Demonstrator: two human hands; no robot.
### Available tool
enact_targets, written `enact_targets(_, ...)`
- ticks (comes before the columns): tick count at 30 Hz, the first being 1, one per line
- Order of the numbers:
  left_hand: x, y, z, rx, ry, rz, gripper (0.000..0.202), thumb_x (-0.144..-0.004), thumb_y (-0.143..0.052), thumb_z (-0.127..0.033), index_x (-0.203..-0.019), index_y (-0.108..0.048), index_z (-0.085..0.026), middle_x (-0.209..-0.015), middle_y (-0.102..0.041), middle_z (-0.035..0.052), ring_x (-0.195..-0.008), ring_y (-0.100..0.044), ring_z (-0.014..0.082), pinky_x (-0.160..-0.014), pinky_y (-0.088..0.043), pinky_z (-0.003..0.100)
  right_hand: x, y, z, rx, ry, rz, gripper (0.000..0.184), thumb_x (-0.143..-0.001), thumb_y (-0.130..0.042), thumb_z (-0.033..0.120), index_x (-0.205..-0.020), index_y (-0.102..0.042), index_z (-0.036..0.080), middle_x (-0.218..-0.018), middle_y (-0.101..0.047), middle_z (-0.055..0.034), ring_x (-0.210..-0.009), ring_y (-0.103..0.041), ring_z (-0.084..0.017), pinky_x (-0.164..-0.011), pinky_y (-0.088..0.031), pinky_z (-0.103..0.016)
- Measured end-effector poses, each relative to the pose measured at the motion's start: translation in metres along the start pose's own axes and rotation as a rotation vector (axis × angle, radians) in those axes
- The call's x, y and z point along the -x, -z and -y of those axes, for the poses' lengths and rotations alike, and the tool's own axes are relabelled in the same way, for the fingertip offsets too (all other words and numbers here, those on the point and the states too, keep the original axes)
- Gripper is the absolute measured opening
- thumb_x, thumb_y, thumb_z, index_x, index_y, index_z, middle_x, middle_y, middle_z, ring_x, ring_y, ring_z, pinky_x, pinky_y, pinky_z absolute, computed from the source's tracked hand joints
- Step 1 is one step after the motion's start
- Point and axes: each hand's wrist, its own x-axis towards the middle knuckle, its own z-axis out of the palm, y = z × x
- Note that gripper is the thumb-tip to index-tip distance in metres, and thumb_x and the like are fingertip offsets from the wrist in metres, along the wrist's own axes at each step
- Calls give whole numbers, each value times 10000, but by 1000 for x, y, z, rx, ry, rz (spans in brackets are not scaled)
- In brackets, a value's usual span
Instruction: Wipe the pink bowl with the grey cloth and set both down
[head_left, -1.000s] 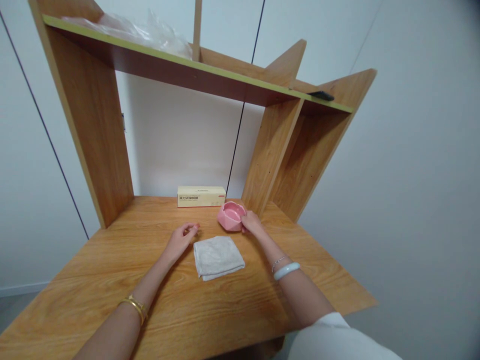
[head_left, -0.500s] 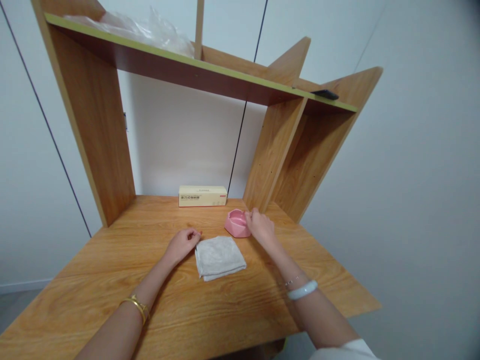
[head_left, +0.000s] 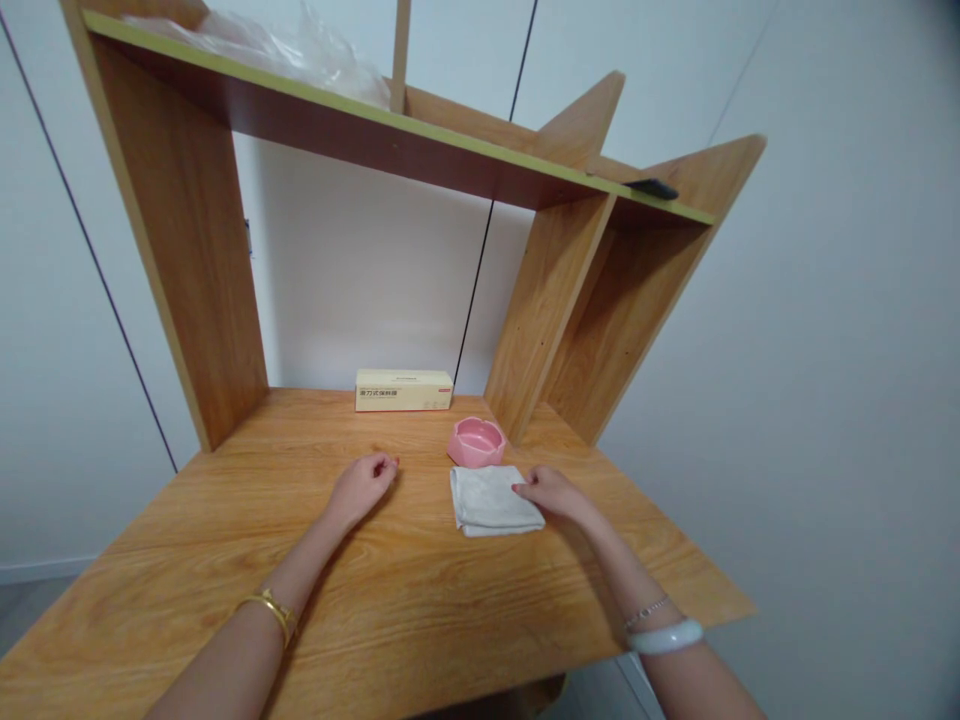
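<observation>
A folded light grey cloth (head_left: pixel 491 500) lies on the wooden desk, just in front of a pink faceted bowl that looks like an ashtray (head_left: pixel 478 442). My right hand (head_left: pixel 555 492) pinches the cloth's right edge, thumb on top and the other fingers partly hidden. To the left of the cloth, my left hand (head_left: pixel 364 488) rests on the desk with its fingers curled closed. Nothing shows in it, and a gap separates it from the cloth.
A long cream box (head_left: pixel 403 391) with printed writing stands at the back of the desk (head_left: pixel 360 620). Wooden side panels and an overhead shelf (head_left: pixel 337 140) frame the work area. Up there are a clear plastic bag (head_left: pixel 300 55) and a flat dark object (head_left: pixel 651 188).
The cloth has shifted right, to in front of the pink bowl. My right hand has left the bowl and now grips the cloth. My left hand has barely moved.
</observation>
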Motion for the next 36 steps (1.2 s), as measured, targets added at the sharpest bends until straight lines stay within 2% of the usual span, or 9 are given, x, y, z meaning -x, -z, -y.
enact_targets(3, 1, 1, -2, -23, 2, 2, 289, -778, -381, -341, -573, -505, -180, -587, -563, 5, -589, -504, 142, -565, -339, 237, 2, 11, -7, 38, -37, -16, 206, -716, -552, 297, -595, -562, 130, -555, -556, -7, -529, -487, -114, -459, -243, -213)
enact_targets(5, 2, 2, -3, -34, 10, 4, 294, -783, -380, -349, -579, -506, -180, -592, -566, 6, -593, -507, 142, -569, -338, 234, 4, 15, 1, 104, -84, -81, 223, -722, -556, 348, -688, -591, 130, -649, -609, -49, -602, -537, -149, -486, -272, -222)
enact_targets(8, 1, 0, -1, -44, 28, 4, 301, -791, -368, -344, -579, -503, -179, -591, -559, 4, -593, -505, 139, -569, -336, 229, 10, 15, 34, 197, -89, -268, 309, -761, -510, 403, -923, -584, 150, -823, -641, -105, -743, -580, -204, -544, -315, -244)
enact_targets(10, 0, -1, 1, -49, 41, 0, 318, -798, -354, -347, -569, -494, -177, -571, -540, 0, -586, -499, 138, -562, -333, 228, 12, 7, 65, 125, 68, -301, 290, -802, -457, 364, -998, -562, 178, -864, -643, -94, -774, -584, -195, -569, -326, -243)
enact_targets(13, -2, -1, 5, -46, 52, -21, 330, -805, -339, -349, -566, -488, -177, -555, -528, -2, -580, -495, 142, -554, -331, 230, 11, -20, 114, -89, 356, -161, 197, -806, -463, 300, -886, -593, 176, -778, -634, -46, -708, -567, -146, -560, -327, -217)
enact_targets(16, -4, 2, 8, -65, 69, -20, 313, -808, -332, -308, -576, -493, -173, -571, -550, 5, -594, -500, 144, -557, -333, 228, 5, -53, 150, -238, 419, 12, 138, -767, -517, 271, -754, -597, 160, -569, -545, 13, -537, -486, -106, -483, -287, -199)
enact_targets(18, -5, 5, 9, -94, 87, -6, 309, -810, -321, -270, -577, -497, -170, -576, -561, 10, -604, -507, 141, -563, -335, 224, 0, -71, 162, -384, 431, 104, 149, -774, -487, 210, -663, -570, 154, -503, -477, 42, -471, -433, -78, -455, -275, -183)
enact_targets(23, -4, 8, 10, -169, 118, 49, 283, -799, -356, -209, -563, -508, -172, -578, -578, 12, -599, -519, 134, -560, -317, 217, -2, -93, 162, -645, 384, 258, 221, -781, -372, 97, -625, -514, 167, -416, -376, 89, -342, -316, -55, -376, -231, -168)
enact_targets(36, 2, 8, -1, -362, 182, 152, 288, -846, -341, -248, -667, -559, -188, -711, -647, 38, -675, -571, 156, -559, -303, 231, 2, -102, 155, -737, 402, 225, 223, -748, -375, 84, -579, -491, 172, -423, -380, 87, -363, -320, -51, -383, -243, -155)
